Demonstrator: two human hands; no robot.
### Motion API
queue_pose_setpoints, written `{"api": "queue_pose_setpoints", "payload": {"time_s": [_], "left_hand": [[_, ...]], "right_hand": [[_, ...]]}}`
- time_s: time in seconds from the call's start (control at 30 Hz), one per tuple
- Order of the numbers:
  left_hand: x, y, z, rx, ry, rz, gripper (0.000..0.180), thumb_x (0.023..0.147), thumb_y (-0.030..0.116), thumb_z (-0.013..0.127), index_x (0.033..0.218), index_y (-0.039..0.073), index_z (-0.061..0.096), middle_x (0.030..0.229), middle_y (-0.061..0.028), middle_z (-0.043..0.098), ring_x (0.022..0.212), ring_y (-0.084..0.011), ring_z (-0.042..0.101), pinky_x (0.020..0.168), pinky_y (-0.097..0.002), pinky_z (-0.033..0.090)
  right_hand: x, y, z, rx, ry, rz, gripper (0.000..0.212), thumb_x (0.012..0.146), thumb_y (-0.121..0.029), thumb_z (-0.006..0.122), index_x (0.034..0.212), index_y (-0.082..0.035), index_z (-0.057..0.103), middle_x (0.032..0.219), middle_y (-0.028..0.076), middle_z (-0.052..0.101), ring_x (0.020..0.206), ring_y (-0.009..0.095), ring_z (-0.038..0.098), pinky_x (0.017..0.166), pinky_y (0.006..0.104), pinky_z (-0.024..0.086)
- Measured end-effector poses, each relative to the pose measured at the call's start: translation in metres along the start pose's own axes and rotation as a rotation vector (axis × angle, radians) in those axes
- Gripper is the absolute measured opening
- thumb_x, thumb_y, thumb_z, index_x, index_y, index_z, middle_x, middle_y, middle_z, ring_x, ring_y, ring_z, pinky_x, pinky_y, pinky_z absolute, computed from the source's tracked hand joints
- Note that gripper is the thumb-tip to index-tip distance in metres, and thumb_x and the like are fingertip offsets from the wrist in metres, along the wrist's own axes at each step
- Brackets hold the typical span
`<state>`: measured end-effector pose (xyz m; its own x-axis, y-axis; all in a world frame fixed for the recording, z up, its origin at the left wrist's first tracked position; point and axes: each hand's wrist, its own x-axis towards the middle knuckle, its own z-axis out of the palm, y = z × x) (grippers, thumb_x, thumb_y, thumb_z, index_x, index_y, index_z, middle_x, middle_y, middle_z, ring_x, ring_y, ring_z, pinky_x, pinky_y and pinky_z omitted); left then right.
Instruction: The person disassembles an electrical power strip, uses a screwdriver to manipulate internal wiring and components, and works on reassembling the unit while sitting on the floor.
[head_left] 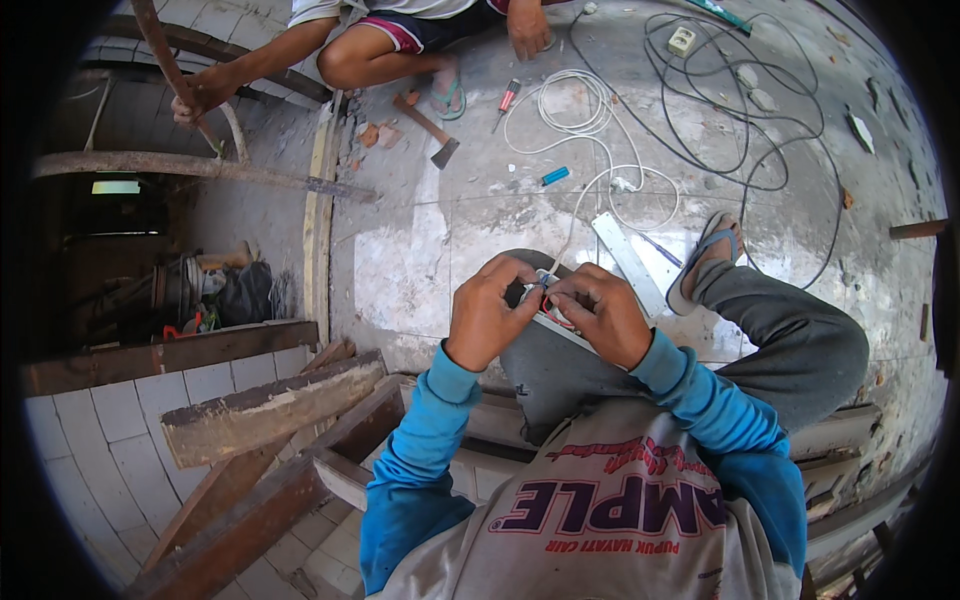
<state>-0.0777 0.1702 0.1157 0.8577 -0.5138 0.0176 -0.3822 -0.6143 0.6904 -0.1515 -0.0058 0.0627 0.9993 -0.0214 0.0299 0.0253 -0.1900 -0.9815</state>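
Observation:
Above my raised knee, both hands meet over thin wires (547, 284). My left hand (490, 312) pinches them with thumb and forefinger. From the other side, my right hand (607, 312) is also closed on the wires, fingertips almost touching the left ones. A red wire (556, 317) loops just below the fingers, over a long white housing (572, 332) resting on my leg. My fingers cover most of the housing's inside. A white cable (572, 228) runs from the hands to a loose coil on the floor. Past my right hand lies a long pale strip (626, 262).
A thin blue-handled tool (661, 250) lies near my sandalled foot. Farther off are a small blue cylinder (555, 176), a red-handled screwdriver (508, 102), a hatchet (428, 130) and a black cable (745, 120) with a socket (681, 40). Another person's hand (205, 90) grips a pole.

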Motion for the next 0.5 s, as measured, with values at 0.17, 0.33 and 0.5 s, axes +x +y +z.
{"api": "queue_pose_setpoints", "payload": {"time_s": [0.17,0.33,0.5], "left_hand": [[-0.017,-0.010,0.005,-0.056,0.041,0.064,0.020,0.077,0.004,0.077,0.095,0.001,0.070,0.097,-0.0139,0.068,0.094,-0.0276,0.068,0.082,-0.0350,0.053],[-0.028,0.003,0.009,-0.082,0.083,0.030,0.017,0.078,0.002,0.077,0.094,0.001,0.072,0.106,-0.0154,0.067,0.101,-0.0277,0.066,0.086,-0.0358,0.052],[-0.032,-0.002,0.018,-0.095,0.137,-0.024,0.016,0.079,0.003,0.079,0.093,0.000,0.073,0.106,-0.0148,0.066,0.100,-0.0268,0.066,0.087,-0.0350,0.052]], "right_hand": [[0.001,0.009,-0.007,0.157,-0.120,-0.005,0.017,0.090,-0.004,0.067,0.105,-0.002,0.073,0.093,0.014,0.065,0.085,0.024,0.065,0.076,0.0334,0.051],[0.008,0.016,-0.013,0.255,-0.224,0.033,0.018,0.091,-0.003,0.064,0.107,0.001,0.073,0.100,0.014,0.067,0.091,0.022,0.066,0.080,0.0332,0.052],[0.016,0.015,-0.019,0.220,-0.333,0.028,0.020,0.094,-0.005,0.061,0.109,0.003,0.071,0.104,0.014,0.068,0.095,0.020,0.066,0.084,0.0318,0.053]]}}
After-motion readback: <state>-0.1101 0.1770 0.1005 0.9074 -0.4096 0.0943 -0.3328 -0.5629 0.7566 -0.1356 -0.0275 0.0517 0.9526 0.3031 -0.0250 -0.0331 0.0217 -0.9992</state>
